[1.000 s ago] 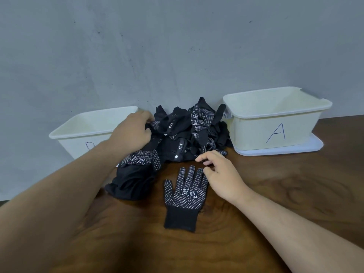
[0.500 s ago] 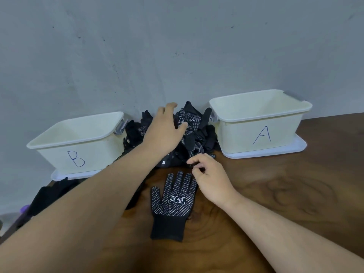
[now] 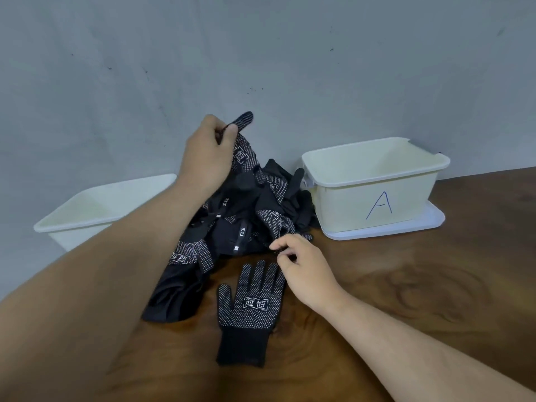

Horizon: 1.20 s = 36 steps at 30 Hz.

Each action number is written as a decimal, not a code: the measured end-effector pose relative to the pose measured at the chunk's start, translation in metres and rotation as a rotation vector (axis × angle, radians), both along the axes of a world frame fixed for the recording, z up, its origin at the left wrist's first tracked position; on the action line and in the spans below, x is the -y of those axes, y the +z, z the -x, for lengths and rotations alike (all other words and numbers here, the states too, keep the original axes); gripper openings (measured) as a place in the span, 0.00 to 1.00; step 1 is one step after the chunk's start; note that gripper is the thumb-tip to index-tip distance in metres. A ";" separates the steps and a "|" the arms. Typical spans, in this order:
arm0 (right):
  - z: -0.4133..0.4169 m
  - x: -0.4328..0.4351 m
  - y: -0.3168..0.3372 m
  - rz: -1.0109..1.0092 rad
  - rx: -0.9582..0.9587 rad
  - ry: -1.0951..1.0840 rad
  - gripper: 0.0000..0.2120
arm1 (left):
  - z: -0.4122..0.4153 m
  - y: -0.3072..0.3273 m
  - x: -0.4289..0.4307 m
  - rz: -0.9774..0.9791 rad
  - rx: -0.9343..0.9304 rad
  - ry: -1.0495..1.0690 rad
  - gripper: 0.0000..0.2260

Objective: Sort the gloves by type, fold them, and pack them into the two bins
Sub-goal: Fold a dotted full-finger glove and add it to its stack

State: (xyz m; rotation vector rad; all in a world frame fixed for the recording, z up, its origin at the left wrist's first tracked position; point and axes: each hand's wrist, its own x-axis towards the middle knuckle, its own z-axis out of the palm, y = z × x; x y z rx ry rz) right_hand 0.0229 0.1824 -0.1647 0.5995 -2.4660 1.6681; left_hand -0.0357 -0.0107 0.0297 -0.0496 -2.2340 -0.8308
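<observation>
A heap of black gloves lies against the wall between two cream bins; some are dotted, some carry a 5.11 tag. My left hand pinches a dotted glove and holds it raised above the heap. One dotted glove lies flat, palm up, on the wooden table in front of the heap. My right hand rests at that glove's fingertips, fingers curled, pinching at a bit of black fabric at the heap's edge. Bin A stands on the right, the other bin on the left; both look empty.
Bin A sits on a white lid. A grey wall closes off the back. My left forearm hides the front of the left bin and part of the heap.
My left hand moved from the heap's left side to its top, took hold of a dotted glove and lifted it. My right hand stayed by the flat glove's fingertips.
</observation>
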 end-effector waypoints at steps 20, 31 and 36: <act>0.002 -0.001 -0.002 0.032 0.011 0.002 0.14 | -0.034 -0.001 0.025 -0.027 0.346 -0.002 0.15; -0.001 0.000 0.001 0.101 0.004 0.030 0.15 | -0.092 -0.067 0.016 0.242 0.668 -0.267 0.17; -0.014 -0.001 0.007 0.018 -0.071 0.093 0.09 | -0.120 -0.133 0.020 0.090 0.577 -0.151 0.08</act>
